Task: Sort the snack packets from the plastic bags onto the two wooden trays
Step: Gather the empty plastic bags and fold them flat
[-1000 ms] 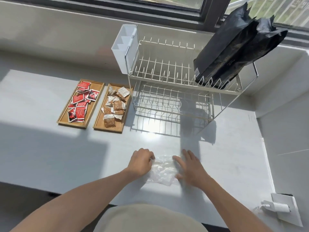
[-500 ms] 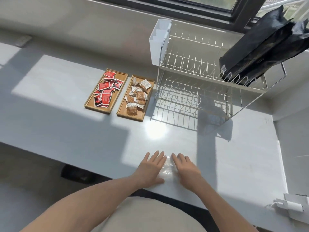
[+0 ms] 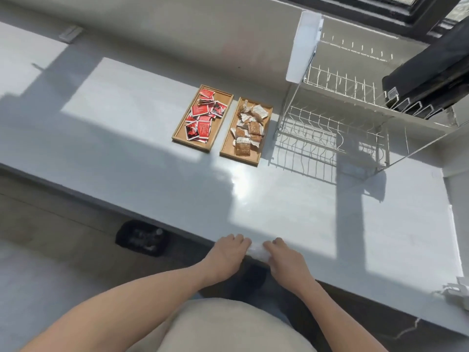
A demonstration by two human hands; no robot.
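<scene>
Table (image 3: pixel 291 204): bare in the middle, with no loose packets visible on it.
Left tray (image 3: pixel 202 117): holds the red packets (image 3: pixel 201 115) only.
Right tray (image 3: pixel 246 131): holds the brown and white packets (image 3: pixel 247 132) only; the sorting looks done.
Plastic bag (image 3: pixel 257 251): clear, crumpled small, apparently empty, at the table's near edge, well apart from the trays.
Left hand (image 3: pixel 225 255): fingers curled, pinching the bag's left side.
Right hand (image 3: pixel 285 257): fingers curled on its right side.
Left to do: probably only clearing away the bag.
</scene>
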